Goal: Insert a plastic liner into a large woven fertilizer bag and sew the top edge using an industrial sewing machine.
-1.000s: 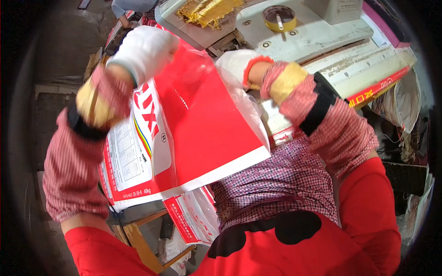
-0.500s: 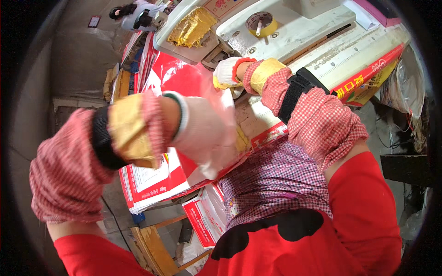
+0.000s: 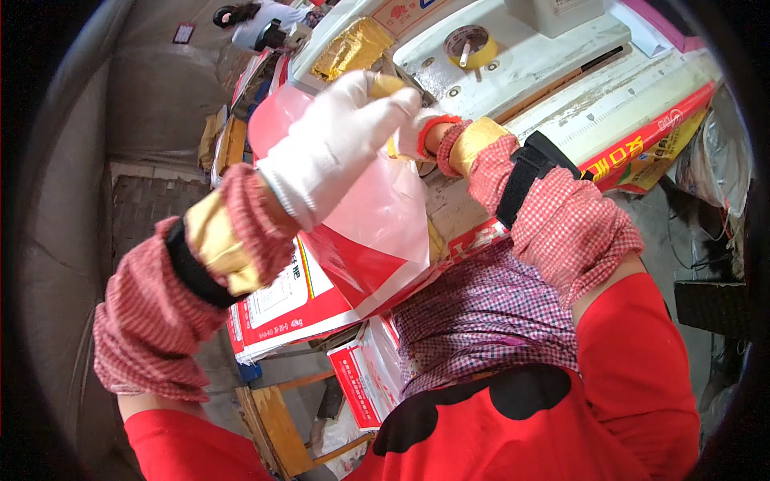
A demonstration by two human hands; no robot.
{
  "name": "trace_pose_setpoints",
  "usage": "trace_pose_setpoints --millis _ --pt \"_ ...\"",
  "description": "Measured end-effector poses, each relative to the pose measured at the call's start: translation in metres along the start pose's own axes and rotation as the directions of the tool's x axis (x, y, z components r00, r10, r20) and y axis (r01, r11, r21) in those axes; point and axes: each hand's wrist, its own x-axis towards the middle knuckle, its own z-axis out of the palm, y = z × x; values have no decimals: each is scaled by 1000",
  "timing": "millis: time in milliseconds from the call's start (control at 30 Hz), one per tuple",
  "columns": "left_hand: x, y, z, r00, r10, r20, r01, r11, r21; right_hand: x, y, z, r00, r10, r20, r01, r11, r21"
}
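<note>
- Centrally, the red-and-white bag (image 3: 349, 260) lies below the left hand (image 3: 345, 136); its white panel carries dark print, and translucent film (image 3: 389, 212) covers part of it.
- Left fingers: bent, thumb near forefinger; any hold cannot be told.
- Right hand (image 3: 417, 132): partly hidden behind the left; finger state cannot be told.
- Red wrapper (image 3: 642, 152): large yellow characters, along the ruled white ledge's (image 3: 593, 120) front edge.
- Dark floor (image 3: 156, 208): beyond the left sleeve (image 3: 152, 321).

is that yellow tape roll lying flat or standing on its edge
Lying flat: the tape roll shows its round hole facing up.
</note>
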Motion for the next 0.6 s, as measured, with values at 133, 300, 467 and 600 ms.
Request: trace_pose_setpoints --millis 133,300,467,600 --pt "-17 -84 0 885 12 466 276 792 -544 -35 -33 -20 990 -35 -137 57 986 155" --pt "-35 -52 -37 554 -99 826 4 993 117 -29 -18 -22 990 -113 -86 104 989 -103" --pt "-40 -27 -73 807 -351 474 440 894 -87 -33 -9 -18 996 -27 -89 28 1000 2" --pt "-62 -14 -97 687 -450 571 299 891 343 -46 -32 -36 985 -161 63 171 962 -214"
